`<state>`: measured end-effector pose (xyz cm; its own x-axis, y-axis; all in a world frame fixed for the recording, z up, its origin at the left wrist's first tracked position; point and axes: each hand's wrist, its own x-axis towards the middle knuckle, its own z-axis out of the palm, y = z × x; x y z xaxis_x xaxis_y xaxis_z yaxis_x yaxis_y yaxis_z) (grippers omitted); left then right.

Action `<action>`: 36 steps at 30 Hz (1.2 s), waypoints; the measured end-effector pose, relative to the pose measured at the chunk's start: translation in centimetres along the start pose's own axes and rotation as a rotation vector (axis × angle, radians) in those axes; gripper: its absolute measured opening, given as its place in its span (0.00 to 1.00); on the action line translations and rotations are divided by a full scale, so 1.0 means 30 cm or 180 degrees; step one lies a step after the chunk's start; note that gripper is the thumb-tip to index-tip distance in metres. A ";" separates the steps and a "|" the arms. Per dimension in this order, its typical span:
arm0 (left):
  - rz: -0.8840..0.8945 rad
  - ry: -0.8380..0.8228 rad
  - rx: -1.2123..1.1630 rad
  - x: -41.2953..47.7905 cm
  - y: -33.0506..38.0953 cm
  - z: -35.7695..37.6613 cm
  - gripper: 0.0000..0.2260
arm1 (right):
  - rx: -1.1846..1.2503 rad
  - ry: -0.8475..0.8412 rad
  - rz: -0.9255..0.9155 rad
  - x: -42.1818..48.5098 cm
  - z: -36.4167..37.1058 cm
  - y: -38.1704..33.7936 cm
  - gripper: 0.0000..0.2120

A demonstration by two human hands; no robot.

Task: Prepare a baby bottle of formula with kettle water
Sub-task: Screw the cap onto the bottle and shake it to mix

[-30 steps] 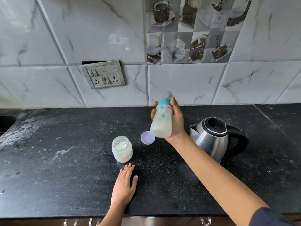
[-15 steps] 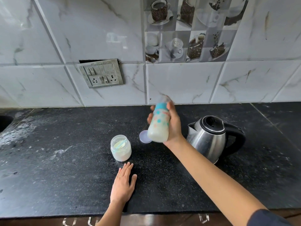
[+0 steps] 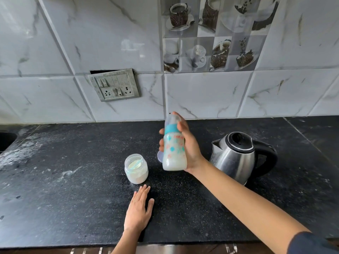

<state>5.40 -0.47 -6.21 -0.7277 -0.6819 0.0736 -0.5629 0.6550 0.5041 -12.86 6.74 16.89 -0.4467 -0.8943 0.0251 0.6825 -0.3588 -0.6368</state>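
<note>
Left hand [image 3: 138,212]: flat on the counter [image 3: 73,198], fingers straight, holding nothing.
Formula jar [image 3: 136,168]: at its 12 o'clock, open, scoop [image 3: 137,162] inside.
Right hand [image 3: 189,149]: wrapped round the bottle [image 3: 174,153] — closed, milky, off the counter at the jar's 2 o'clock.
Kettle [image 3: 236,156]: at the bottle's 3 o'clock.
Progress: I judge filling done — mixing left.

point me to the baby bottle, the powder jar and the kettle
baby bottle [image 3: 174,152]: head view, on its printed clear body.
powder jar [image 3: 136,176]: head view, on the front of its side wall.
kettle [image 3: 235,162]: head view, on its steel body below the lid.
</note>
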 end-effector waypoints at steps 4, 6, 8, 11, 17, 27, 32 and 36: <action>0.0015 0.0028 0.0012 0.001 0.006 -0.002 0.31 | 0.0428 0.0247 -0.0128 0.021 0.022 -0.056 0.11; 0.0018 0.0019 0.0045 0.001 0.003 -0.001 0.31 | 0.0842 0.0581 -0.0090 0.043 0.014 -0.087 0.13; 0.0008 0.0023 0.0055 0.000 0.003 -0.002 0.31 | 0.0571 0.0476 0.0091 0.026 -0.001 -0.066 0.14; 0.0004 0.0052 0.0045 0.001 0.005 -0.004 0.31 | -0.0019 0.0109 0.0123 -0.022 -0.002 -0.026 0.17; -0.0002 0.0015 0.0036 -0.004 0.004 0.002 0.31 | 0.0656 0.0489 0.0101 0.038 -0.016 -0.076 0.18; -0.0007 -0.0012 0.0060 0.002 0.001 0.003 0.31 | 0.0241 0.0104 -0.0012 0.030 -0.025 -0.069 0.22; 0.0011 -0.0004 0.0072 0.005 -0.001 0.003 0.31 | 0.0324 0.0193 -0.0320 0.038 -0.008 -0.086 0.14; 0.0001 0.0027 0.0039 0.000 0.005 0.000 0.32 | 0.0308 0.0142 -0.0104 0.033 -0.028 -0.083 0.17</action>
<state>5.31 -0.36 -6.13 -0.7245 -0.6845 0.0811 -0.5674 0.6591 0.4936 -15.49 6.98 17.86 -0.4934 -0.8698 0.0090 0.7189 -0.4135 -0.5588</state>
